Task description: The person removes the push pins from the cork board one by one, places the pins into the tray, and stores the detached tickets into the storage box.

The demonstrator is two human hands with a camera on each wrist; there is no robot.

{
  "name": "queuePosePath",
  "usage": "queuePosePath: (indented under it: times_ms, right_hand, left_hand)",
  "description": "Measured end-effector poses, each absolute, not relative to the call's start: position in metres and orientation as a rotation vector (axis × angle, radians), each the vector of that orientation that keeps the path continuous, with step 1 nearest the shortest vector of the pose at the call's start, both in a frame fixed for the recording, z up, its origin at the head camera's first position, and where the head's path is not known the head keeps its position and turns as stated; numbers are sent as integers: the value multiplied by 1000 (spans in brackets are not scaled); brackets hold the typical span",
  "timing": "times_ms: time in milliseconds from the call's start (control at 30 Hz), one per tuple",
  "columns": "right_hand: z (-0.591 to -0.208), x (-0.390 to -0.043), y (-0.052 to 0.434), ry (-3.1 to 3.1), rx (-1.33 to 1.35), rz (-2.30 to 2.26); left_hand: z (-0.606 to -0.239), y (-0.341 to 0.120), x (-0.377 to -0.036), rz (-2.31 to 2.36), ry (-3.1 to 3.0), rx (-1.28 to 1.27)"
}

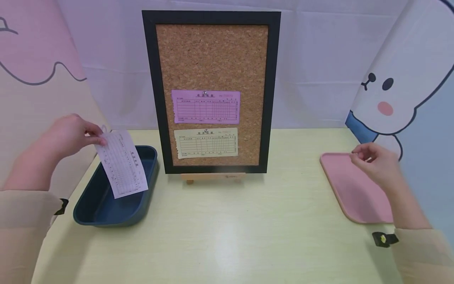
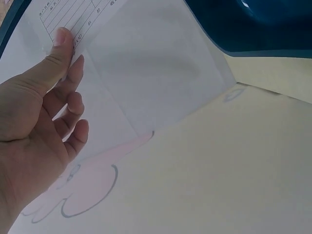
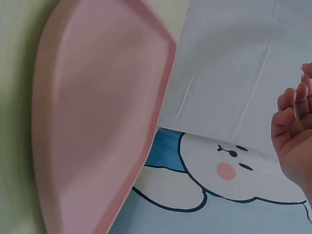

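My left hand [image 1: 98,138] pinches the top corner of a white printed slip [image 1: 122,165], which hangs tilted over a dark blue tray [image 1: 106,221] at the table's left. In the left wrist view my thumb [image 2: 61,46] presses the slip [image 2: 146,73] against my fingers, with the blue tray [image 2: 263,24] beyond. My right hand [image 1: 356,155] hovers over the far end of a pink tray [image 1: 351,197], fingertips drawn together; anything between them is too small to see. The right wrist view shows curled fingers [image 3: 292,107] beside the pink tray [image 3: 97,122].
A black-framed cork board [image 1: 213,59] stands on a wooden easel at the table's back centre. A pink slip [image 1: 205,106] and a cream slip [image 1: 205,142] are pinned to it. Cartoon-printed panels close off the left and right sides.
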State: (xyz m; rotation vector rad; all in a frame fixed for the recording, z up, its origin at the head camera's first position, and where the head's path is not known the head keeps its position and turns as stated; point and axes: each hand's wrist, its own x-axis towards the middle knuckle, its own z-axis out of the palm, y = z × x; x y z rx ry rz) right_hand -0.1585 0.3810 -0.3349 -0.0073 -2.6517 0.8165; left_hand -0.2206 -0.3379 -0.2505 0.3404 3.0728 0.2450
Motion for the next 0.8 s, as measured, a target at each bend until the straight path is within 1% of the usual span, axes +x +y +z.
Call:
queuePosePath:
  times_ms: [233,500,800]
  right_hand:
    - [-348,-162,394,-2722,-31,767]
    - [-361,-170,404,-2913,-81,702]
    - [-378,-176,418,-2963,101,681]
  left_hand:
    - [-262,-340,-226,113,3084,463]
    - [-279,-337,-229,96,3058,453]
    - [-300,-338,-235,65,3033,522]
